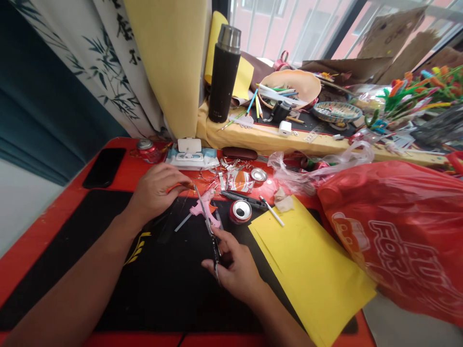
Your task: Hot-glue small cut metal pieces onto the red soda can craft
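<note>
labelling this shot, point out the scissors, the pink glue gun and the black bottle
scissors (207, 221): head view, on the blades
pink glue gun (197, 208): head view, on its body
black bottle (224, 79): head view, on its side

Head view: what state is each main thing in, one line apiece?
Silver metal scissors: held in the right hand, blade opening unclear
Left hand: fingers pinched near the blade tips, contents unclear
Pink plastic glue gun: lying down
Black cylindrical flask: upright, capped
White plastic flip lid: open
Red metal can beside the glue gun: upright, opened
Yellow paper sheets: flat, overlapping
Red printed plastic bag: bulging
Black rectangular phone: flat, screen dark
</note>
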The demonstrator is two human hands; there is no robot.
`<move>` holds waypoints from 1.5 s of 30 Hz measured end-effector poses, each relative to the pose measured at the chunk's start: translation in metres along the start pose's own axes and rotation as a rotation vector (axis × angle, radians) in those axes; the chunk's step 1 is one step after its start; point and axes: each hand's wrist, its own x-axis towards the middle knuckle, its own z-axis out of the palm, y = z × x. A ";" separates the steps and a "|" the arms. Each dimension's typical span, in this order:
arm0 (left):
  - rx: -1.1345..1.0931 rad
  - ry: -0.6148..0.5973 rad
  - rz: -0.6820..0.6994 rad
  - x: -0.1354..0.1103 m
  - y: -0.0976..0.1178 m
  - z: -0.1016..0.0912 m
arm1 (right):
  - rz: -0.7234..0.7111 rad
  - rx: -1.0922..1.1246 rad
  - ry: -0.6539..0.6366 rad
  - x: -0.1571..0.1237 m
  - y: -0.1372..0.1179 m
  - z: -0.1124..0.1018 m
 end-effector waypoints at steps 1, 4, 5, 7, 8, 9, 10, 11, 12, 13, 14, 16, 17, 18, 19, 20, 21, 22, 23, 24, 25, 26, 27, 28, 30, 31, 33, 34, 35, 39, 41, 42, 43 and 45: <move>-0.001 0.003 0.007 0.000 0.000 0.000 | -0.003 -0.007 0.002 0.000 0.000 0.000; -0.003 0.007 0.025 -0.001 0.000 0.000 | -0.007 -0.008 0.006 0.000 0.001 0.001; -0.003 0.008 0.029 -0.001 0.000 0.000 | -0.009 -0.004 0.009 0.000 0.001 0.001; -0.003 0.003 0.029 -0.001 0.001 0.000 | -0.013 0.002 0.016 -0.001 0.002 0.002; -0.003 -0.004 0.026 -0.001 0.001 0.000 | -0.015 0.002 0.020 -0.001 0.002 0.002; -0.005 -0.013 0.022 -0.001 0.001 0.000 | -0.016 0.001 0.023 -0.001 0.002 0.002; -0.010 -0.021 0.019 -0.001 0.001 0.001 | -0.018 -0.002 0.026 -0.001 0.003 0.002; -0.018 -0.025 0.020 -0.002 0.000 0.001 | -0.021 -0.006 0.027 -0.001 0.003 0.002; -0.029 -0.025 0.024 -0.002 0.000 0.001 | -0.024 -0.010 0.026 -0.001 0.003 0.001; -0.042 -0.022 0.029 -0.002 0.000 0.001 | -0.027 -0.012 0.027 -0.001 0.003 0.001; -0.055 -0.019 0.032 -0.003 -0.001 0.002 | -0.028 -0.014 0.025 -0.001 0.003 0.001; -0.076 -0.012 0.026 -0.003 -0.002 0.002 | -0.023 -0.014 0.018 -0.001 0.003 0.001; -0.082 -0.011 0.017 -0.003 -0.002 0.003 | -0.018 -0.013 0.015 0.000 0.003 0.001; -0.085 -0.012 0.004 -0.004 -0.002 0.003 | -0.013 -0.012 0.010 0.000 0.002 0.001; -0.088 -0.014 -0.007 -0.004 -0.003 0.004 | -0.008 -0.011 0.006 0.000 0.002 0.001; -0.092 -0.015 -0.017 -0.004 -0.003 0.004 | -0.004 -0.011 0.001 0.000 0.002 0.001; -0.098 -0.015 -0.022 -0.004 -0.004 0.004 | -0.001 -0.012 -0.001 0.000 0.002 0.001; -0.105 -0.016 -0.021 -0.005 -0.004 0.005 | 0.003 -0.012 0.000 0.000 0.002 0.002; -0.113 -0.016 -0.013 -0.005 -0.005 0.005 | 0.006 -0.013 -0.002 0.000 0.002 0.002; -0.121 -0.016 -0.004 -0.005 -0.005 0.005 | 0.008 -0.015 0.000 0.000 0.002 0.002; -0.128 -0.019 0.002 -0.005 -0.006 0.005 | 0.009 -0.019 0.003 0.000 0.003 0.003; -0.134 -0.022 0.002 -0.006 -0.007 0.006 | 0.010 -0.022 0.006 0.000 0.003 0.003; -0.139 -0.028 0.000 -0.006 -0.007 0.006 | 0.010 -0.024 0.009 0.000 0.004 0.003; -0.142 -0.033 -0.006 -0.006 -0.008 0.005 | 0.010 -0.025 0.013 0.000 0.004 0.004; -0.146 -0.040 -0.010 -0.006 -0.009 0.005 | 0.013 -0.017 0.021 -0.001 0.005 0.005; -0.146 -0.045 -0.005 -0.007 -0.009 0.005 | 0.013 -0.009 0.021 -0.001 0.005 0.005; -0.147 -0.043 0.011 -0.007 -0.010 0.005 | 0.007 0.009 0.023 -0.001 0.005 0.006; -0.149 -0.044 0.013 -0.007 -0.010 0.005 | 0.003 0.016 0.023 -0.001 0.005 0.006; -0.153 -0.045 0.012 -0.007 -0.010 0.005 | 0.000 0.021 0.024 -0.001 0.005 0.007; -0.178 -0.055 -0.020 -0.008 -0.012 0.006 | 0.017 0.016 0.022 -0.001 0.005 0.007; -0.192 -0.061 -0.033 -0.008 -0.013 0.007 | 0.032 0.005 0.011 -0.001 0.005 0.007; -0.201 -0.067 -0.042 -0.008 -0.014 0.007 | 0.039 0.001 0.005 0.000 0.004 0.007; -0.213 -0.070 -0.054 -0.008 -0.015 0.008 | 0.046 -0.002 0.001 0.000 0.004 0.007; -0.241 -0.078 -0.087 -0.009 -0.016 0.008 | 0.056 -0.005 -0.006 -0.001 0.004 0.008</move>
